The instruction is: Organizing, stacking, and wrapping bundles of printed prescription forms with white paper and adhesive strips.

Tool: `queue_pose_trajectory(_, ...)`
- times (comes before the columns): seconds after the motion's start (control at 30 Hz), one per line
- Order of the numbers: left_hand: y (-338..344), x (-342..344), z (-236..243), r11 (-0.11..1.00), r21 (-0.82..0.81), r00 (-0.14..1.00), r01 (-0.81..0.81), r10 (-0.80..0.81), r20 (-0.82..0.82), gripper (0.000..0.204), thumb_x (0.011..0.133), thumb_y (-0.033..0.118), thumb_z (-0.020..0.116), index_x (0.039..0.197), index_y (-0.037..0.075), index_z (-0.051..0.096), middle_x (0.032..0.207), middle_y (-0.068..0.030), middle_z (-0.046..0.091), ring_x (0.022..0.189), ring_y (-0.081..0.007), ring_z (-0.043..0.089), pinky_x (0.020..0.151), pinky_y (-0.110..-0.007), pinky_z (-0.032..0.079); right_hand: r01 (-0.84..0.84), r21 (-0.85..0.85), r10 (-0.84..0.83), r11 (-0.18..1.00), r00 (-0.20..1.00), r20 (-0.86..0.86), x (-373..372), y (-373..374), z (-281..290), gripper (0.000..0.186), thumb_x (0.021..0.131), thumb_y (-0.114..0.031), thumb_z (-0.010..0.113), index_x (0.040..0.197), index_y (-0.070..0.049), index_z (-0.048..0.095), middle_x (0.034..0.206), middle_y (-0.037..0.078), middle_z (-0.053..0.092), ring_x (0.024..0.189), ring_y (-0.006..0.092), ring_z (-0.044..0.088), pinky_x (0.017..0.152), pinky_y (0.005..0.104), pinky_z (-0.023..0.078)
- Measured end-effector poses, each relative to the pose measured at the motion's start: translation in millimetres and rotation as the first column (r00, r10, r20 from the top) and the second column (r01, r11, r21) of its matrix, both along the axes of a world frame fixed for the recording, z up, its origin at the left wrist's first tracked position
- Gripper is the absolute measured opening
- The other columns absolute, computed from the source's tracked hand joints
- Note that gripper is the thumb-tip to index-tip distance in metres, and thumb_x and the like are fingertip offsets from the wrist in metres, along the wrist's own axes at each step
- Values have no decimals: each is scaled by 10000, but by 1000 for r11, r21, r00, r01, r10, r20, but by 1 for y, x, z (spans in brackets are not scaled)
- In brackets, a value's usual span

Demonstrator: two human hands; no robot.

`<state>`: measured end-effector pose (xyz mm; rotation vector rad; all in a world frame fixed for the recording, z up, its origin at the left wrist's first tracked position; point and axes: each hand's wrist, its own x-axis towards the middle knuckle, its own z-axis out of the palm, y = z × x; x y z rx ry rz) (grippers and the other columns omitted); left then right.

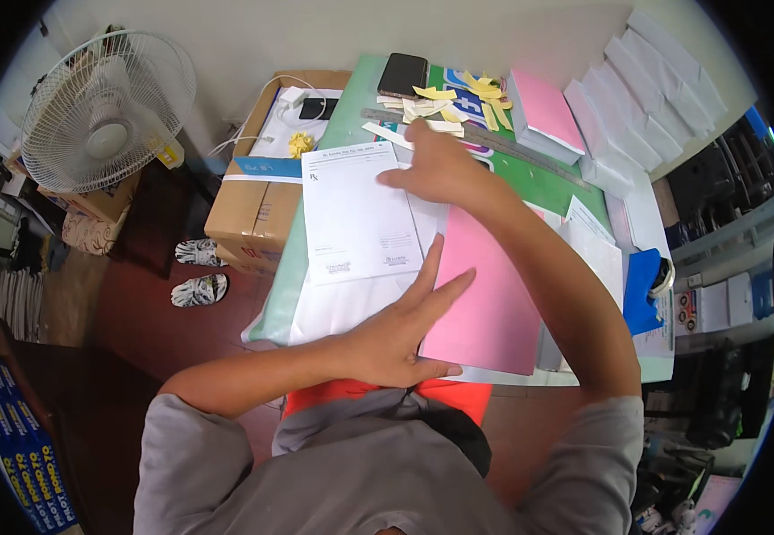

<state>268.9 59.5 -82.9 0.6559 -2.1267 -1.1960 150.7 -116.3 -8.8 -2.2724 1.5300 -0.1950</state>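
My left hand (405, 334) has its fingers spread over the left edge of a stack topped with pink paper (489, 285), thumb near the stack's front edge. My right hand (445, 165) reaches across the table beyond it, thumb and index finger apart. Its thumb tip is by the right edge of a white prescription pad (355, 214), and its index fingertip is near a loose white paper strip (387, 135). Whether that finger touches the strip is unclear. Behind the hand, a metal ruler (529, 159) lies on the green table cover (596, 201), partly hidden.
Yellow and white paper scraps (458, 94) and a phone (403, 75) lie at the back. Another pink-topped stack (543, 111) stands by folded white paper piles (641, 98). A cardboard box (257, 218) adjoins the table's left side; a fan (106, 138) stands farther left.
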Motion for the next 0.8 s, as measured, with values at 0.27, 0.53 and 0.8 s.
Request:
queue_pose_trajectory(0.27,-1,-1,1,1000,-3,1000,16,-16,-27,1062,872,281,817,1670,83,145,1637,-389,-229,1564,-542,0,1230,-494,286,10,89,-4,996,997,-72,40,-22,-32,1233,585,-354,981,1440,180,271,1160,333,677,1098,434,702,929,407,587)
queue_pose_trajectory(0.53,-1,0,12,999,32,999,-38,37,30,1039,834,289,844,1643,48,239,1646,-403,-177,1567,-537,-7,1252,-502,209,154,172,-156,973,988,-6,46,-36,-42,1311,552,-287,1012,1473,203,220,1260,350,636,1191,444,650,985,397,562)
queue_pose_trajectory(0.8,-3,-8,11,999,-38,1000,-17,17,-3,1032,842,277,841,1638,27,234,1643,-401,-185,1559,-551,16,1236,-515,252,243,250,-280,937,952,124,43,-29,-38,1159,598,-162,998,1427,173,260,1176,321,679,1143,418,686,956,399,579)
